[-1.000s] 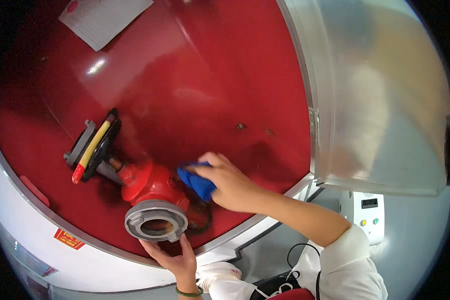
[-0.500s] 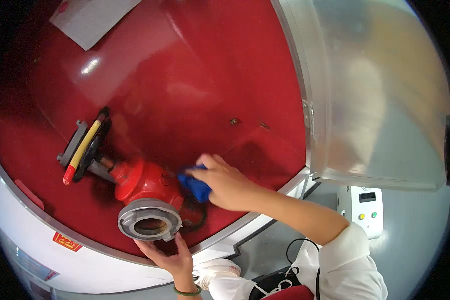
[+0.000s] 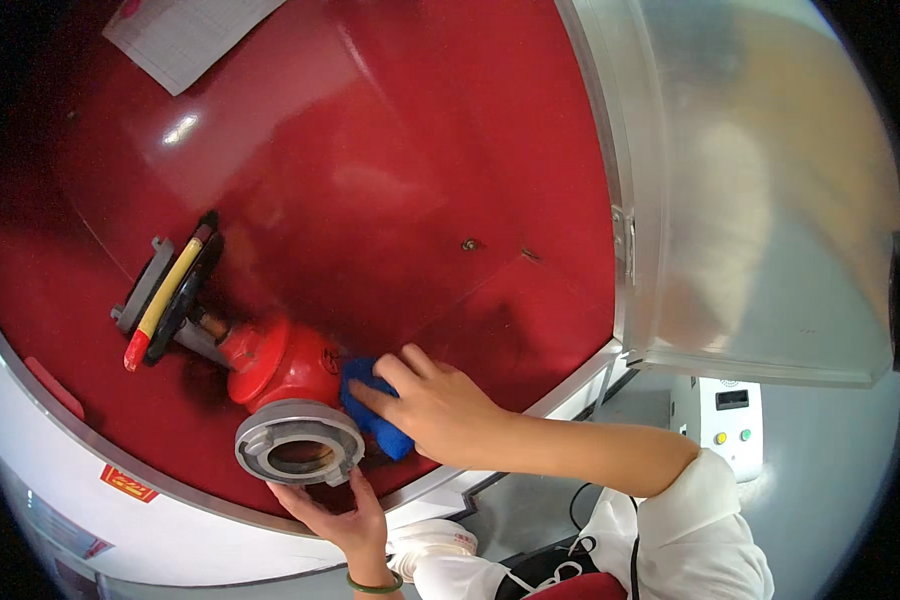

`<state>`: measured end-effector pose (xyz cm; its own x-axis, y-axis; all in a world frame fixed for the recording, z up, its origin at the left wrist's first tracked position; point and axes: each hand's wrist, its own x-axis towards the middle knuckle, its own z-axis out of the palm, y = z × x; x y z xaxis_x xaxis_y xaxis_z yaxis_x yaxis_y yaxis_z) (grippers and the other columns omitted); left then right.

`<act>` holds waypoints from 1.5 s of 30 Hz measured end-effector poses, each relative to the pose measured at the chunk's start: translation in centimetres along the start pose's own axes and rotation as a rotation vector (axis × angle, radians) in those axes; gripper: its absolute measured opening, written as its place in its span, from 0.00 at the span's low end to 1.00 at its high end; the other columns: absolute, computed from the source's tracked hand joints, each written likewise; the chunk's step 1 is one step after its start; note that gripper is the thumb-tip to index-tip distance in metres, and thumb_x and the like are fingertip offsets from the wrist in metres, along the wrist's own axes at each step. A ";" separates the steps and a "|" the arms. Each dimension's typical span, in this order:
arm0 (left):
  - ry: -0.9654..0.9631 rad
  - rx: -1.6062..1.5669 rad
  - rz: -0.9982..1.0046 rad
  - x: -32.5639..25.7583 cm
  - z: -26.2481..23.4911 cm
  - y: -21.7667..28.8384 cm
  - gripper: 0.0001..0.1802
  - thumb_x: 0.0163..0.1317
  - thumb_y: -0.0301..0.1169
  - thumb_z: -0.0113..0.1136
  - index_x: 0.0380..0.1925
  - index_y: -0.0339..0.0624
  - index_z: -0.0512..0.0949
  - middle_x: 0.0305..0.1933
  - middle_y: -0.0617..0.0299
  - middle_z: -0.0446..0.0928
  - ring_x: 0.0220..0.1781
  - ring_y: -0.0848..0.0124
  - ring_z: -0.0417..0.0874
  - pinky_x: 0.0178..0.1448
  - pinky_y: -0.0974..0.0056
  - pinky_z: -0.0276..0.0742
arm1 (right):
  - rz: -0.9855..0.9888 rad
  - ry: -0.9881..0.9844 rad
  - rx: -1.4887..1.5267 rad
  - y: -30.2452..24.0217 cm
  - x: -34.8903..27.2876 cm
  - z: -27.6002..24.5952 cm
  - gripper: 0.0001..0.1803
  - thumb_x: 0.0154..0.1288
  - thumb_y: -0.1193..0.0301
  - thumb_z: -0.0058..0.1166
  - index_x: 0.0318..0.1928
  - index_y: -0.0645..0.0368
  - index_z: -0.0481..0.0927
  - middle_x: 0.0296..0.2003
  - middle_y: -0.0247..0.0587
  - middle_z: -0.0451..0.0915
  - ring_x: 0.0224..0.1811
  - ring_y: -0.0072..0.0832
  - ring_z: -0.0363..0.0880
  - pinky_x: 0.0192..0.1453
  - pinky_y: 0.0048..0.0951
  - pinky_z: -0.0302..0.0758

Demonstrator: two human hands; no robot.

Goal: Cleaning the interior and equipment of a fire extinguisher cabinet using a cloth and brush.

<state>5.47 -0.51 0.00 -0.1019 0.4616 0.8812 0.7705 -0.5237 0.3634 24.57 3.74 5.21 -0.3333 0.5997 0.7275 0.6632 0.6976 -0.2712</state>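
A red fire hydrant valve [image 3: 286, 362] stands inside a red cabinet. Its front carries a grey metal coupling ring [image 3: 252, 450], and a handwheel [image 3: 170, 290] in yellow, red and black sits at its left. From below, my left hand [image 3: 342, 518] grips the lower edge of the ring, thumb on one side and fingers on the other. My right hand [image 3: 425, 405] presses a crumpled blue cloth [image 3: 390, 438] against the right side of the valve body. Part of the cloth is hidden under my fingers.
The cabinet's metal frame [image 3: 592, 120] curves round on the right, with a translucent door [image 3: 760, 200] swung outward. A sheet of paper [image 3: 185, 45] is at the upper left. Beyond the door's lower edge stands a white device [image 3: 732, 425] with buttons. A white coiled hose [image 3: 435, 540] lies below the cabinet.
My right hand and the blue cloth have moved left and down, from just beside the valve onto its side. The left hand keeps its hold on the ring.
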 end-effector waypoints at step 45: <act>0.001 0.075 0.084 0.6 -1.7 0.0 0.46 0.44 0.21 0.64 0.62 0.25 0.50 0.60 0.36 0.61 0.56 0.46 0.68 0.59 0.52 0.66 | -0.062 -0.046 0.482 0.4 -0.8 -1.9 0.24 0.51 0.82 0.51 0.52 0.59 0.77 0.45 0.45 0.67 0.47 0.36 0.71 0.52 0.30 0.68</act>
<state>4.35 -1.48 1.04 -0.0354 0.4176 0.9080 0.8215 -0.5053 0.2644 26.37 2.82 5.74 -0.3988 0.5606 0.7257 0.2594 0.8280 -0.4971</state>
